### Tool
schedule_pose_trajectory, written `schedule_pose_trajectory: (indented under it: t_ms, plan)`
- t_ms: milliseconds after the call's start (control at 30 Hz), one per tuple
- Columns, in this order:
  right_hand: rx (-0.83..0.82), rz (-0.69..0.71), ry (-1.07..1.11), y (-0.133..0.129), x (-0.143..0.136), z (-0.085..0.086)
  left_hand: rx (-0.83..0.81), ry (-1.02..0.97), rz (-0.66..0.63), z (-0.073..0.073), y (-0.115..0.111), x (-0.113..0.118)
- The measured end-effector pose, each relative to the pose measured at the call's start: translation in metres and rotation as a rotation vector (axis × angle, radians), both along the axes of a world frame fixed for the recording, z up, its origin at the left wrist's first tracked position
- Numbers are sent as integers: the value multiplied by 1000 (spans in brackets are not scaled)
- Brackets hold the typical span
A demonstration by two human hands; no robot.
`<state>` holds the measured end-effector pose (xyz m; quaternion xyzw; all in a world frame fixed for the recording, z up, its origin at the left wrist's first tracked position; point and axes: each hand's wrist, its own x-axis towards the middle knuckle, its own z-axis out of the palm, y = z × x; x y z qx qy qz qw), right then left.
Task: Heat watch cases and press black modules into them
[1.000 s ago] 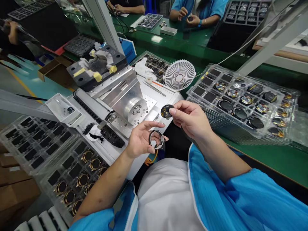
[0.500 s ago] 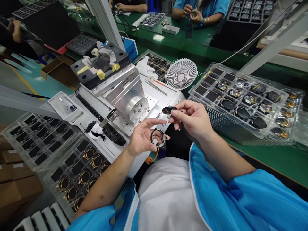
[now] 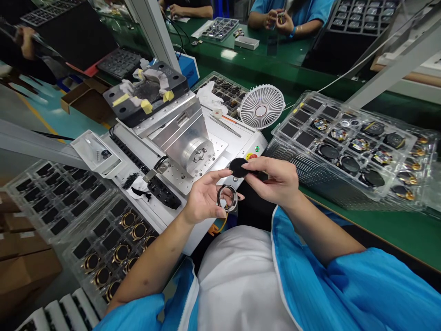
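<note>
My left hand point(image 3: 206, 196) is closed around a round metal watch case ring point(image 3: 235, 198), with its opening facing me. My right hand point(image 3: 275, 180) pinches a thin black round watch display point(image 3: 238, 168) between thumb and fingers. The display is held just above the ring, apart from it, its plain black face turned up. My left index fingertip comes close to the display's edge; whether they touch I cannot tell. In front of both hands stands a white machine point(image 3: 237, 133) with a metal fixture point(image 3: 186, 133).
Trays of watch parts point(image 3: 344, 138) are stacked on the right. Other trays point(image 3: 103, 239) with gold-rimmed cases lie at the lower left. A white fan point(image 3: 261, 106), tweezers point(image 3: 225, 125) and a white box point(image 3: 94, 154) rest nearby. Co-workers' hands point(image 3: 279, 20) are across the green bench.
My right hand has turned the display so that its plain black face shows and has brought it slightly lower and left. My left hand still holds the ring in nearly the same place.
</note>
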<state>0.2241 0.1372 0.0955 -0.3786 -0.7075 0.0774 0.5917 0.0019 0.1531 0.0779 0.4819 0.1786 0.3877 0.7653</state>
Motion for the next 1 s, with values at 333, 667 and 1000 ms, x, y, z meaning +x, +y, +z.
schedule_pose_trajectory:
  t_ms: [333,667,1000]
  plan:
    - [-263,114,183,-7,2,2,230,99,12,-7,-1,3]
    - [-434,191,231,-7,5,-1,25,53,-63,2,-2,4]
    - [-337,98,102,6,7,0,-66,125,-4,-4,0,-1]
